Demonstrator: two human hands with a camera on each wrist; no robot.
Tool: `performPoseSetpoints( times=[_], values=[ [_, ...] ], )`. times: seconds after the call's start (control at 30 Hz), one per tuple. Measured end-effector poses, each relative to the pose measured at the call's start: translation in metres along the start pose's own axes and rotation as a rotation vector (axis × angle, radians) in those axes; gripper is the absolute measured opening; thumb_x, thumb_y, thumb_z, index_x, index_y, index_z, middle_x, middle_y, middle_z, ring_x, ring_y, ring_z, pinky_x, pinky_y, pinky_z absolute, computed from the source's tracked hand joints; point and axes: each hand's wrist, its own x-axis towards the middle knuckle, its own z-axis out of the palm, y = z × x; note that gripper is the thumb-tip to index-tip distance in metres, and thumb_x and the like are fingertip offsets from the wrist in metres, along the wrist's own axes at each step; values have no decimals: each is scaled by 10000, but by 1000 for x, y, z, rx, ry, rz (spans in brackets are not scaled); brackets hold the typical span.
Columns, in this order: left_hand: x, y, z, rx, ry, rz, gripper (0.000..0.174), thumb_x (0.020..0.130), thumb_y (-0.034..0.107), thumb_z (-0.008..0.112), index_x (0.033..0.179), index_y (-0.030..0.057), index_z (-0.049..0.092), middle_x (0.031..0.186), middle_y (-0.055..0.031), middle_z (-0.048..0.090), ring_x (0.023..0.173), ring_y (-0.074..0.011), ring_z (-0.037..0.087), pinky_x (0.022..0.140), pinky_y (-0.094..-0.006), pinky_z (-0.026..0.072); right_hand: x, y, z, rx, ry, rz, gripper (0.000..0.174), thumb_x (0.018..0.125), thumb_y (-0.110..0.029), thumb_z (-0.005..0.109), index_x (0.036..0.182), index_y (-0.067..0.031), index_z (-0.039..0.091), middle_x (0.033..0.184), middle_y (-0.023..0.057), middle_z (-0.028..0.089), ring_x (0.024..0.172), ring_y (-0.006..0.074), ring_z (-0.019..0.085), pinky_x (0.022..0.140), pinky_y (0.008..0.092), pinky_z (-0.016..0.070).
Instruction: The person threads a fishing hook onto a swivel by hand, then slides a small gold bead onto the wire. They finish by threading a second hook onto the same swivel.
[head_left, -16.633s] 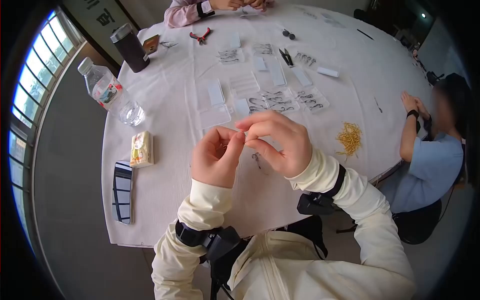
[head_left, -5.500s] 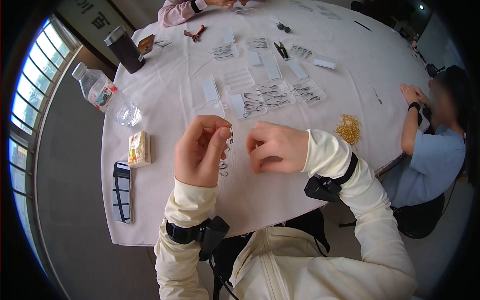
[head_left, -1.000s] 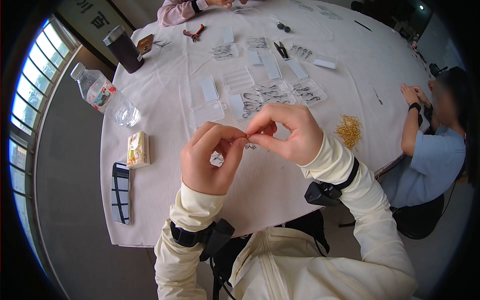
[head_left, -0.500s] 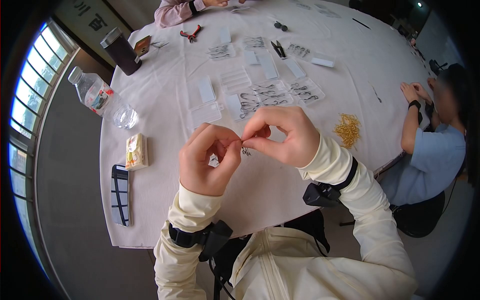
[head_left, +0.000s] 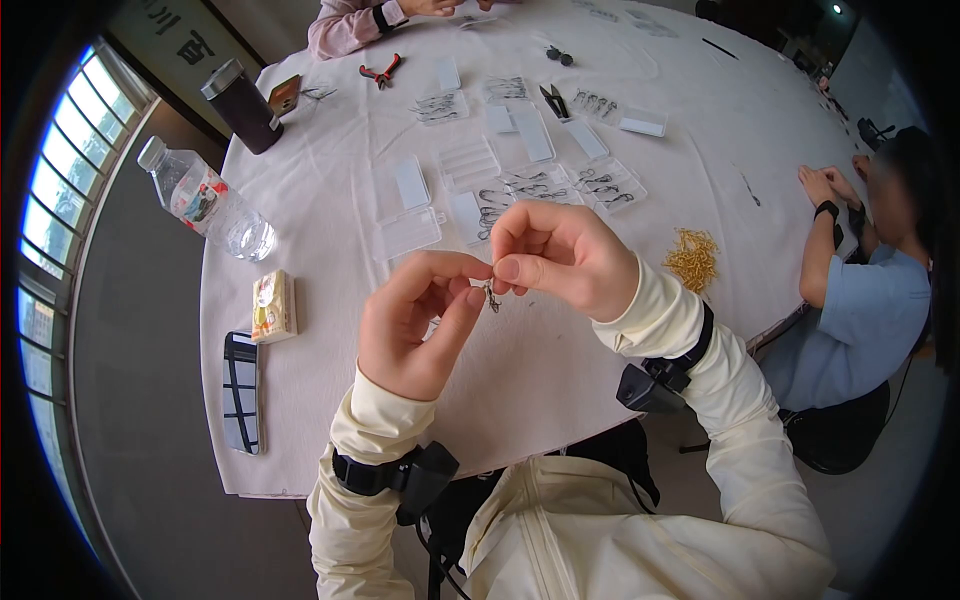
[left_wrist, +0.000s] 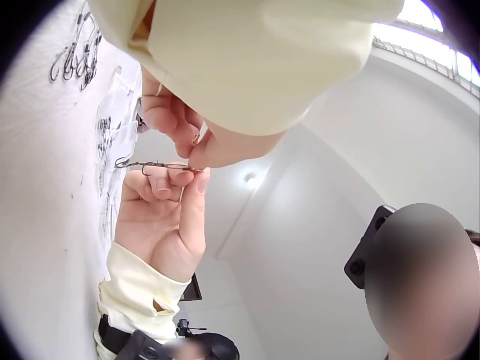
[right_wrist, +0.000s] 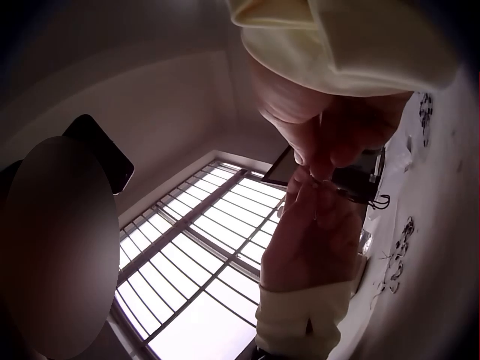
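Both hands meet over the near part of the table. My left hand [head_left: 420,325] pinches with thumb and forefinger at the top of a small bundle of dark fish hooks [head_left: 491,298]. From the other side, my right hand [head_left: 567,265] pinches the same end, its thumb pressed against curled fingers. The hooks' bends hang free below the fingertips. In the left wrist view the fish hooks [left_wrist: 139,164] stick out sideways from the joined fingertips, and a thin coppery strand [left_wrist: 196,139] shows at the left fingers. The fingertips partly hide the pinched end.
Clear plastic boxes with several hooks [head_left: 610,185] lie beyond the hands. A pile of gold twist ties [head_left: 692,260] is at the right. Leftward are a phone [head_left: 241,392], tissue pack [head_left: 272,307], water bottle [head_left: 205,200] and dark flask [head_left: 243,105]. Two people sit around the table.
About five seconds ago the hands were apart, the left holding the hooks; now they meet. In the last half second the right thumb has swung over its fingers, and more of the hooks shows.
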Motion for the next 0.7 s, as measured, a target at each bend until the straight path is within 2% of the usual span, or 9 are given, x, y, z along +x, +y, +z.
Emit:
performPoseSetpoints(
  times=[0.3, 0.37, 0.5, 0.57, 0.6, 0.67, 0.7],
  values=[
    [1, 2, 0, -107, -1, -69, 81, 899, 29, 606, 951, -33, 599, 862, -31, 632, 798, -76, 569, 728, -210, 454, -1, -2, 6, -133, 5, -102, 68, 898, -44, 597, 947, -20, 556, 871, 13, 579, 812, 82, 569, 754, 236, 478],
    [2, 0, -1, -96, 5, -72, 80, 894, 31, 614, 941, -33, 600, 853, -31, 632, 794, -76, 572, 722, -209, 455, 0, 1, 7, -198, 42, -178, 38, 895, -48, 590, 924, -40, 567, 816, 0, 606, 754, 79, 584, 699, 228, 470],
    [2, -2, -1, -57, -7, -67, 60, 866, 17, 621, 906, -21, 598, 832, -17, 623, 736, -62, 561, 662, -198, 449, 0, 1, 6, -225, 48, -196, 41, 888, -38, 596, 918, -42, 569, 810, -3, 608, 743, 76, 584, 689, 227, 468],
    [2, -3, -1, -51, -7, -67, 59, 850, 13, 625, 893, -14, 596, 812, -8, 616, 712, -55, 553, 640, -193, 443, -1, -1, 5, -267, 11, -150, 72, 888, -11, 592, 953, -15, 560, 878, 14, 579, 811, 85, 563, 768, 244, 475],
    [1, -4, 0, 22, -26, -76, 61, 837, 14, 624, 884, -8, 593, 790, 3, 607, 693, -49, 543, 624, -189, 435, -1, 0, 6, -267, 10, -150, 72, 888, -11, 592, 953, -15, 560, 878, 14, 579, 811, 85, 563, 768, 244, 475],
    [1, -4, 1, 95, -45, -85, 63, 824, 14, 623, 875, -1, 589, 768, 13, 598, 674, -43, 533, 609, -185, 426, 1, 3, 7, -269, 72, -233, 43, 888, -51, 602, 922, -45, 576, 798, -6, 611, 733, 73, 582, 670, 222, 463],
    [1, -3, 3, 61, -27, -97, 64, 819, 17, 621, 871, 2, 587, 755, 18, 593, 668, -40, 529, 603, -183, 421, 1, 5, 7, -269, 72, -233, 43, 888, -51, 602, 922, -45, 576, 798, -6, 611, 733, 73, 582, 670, 222, 463]
  ],
)
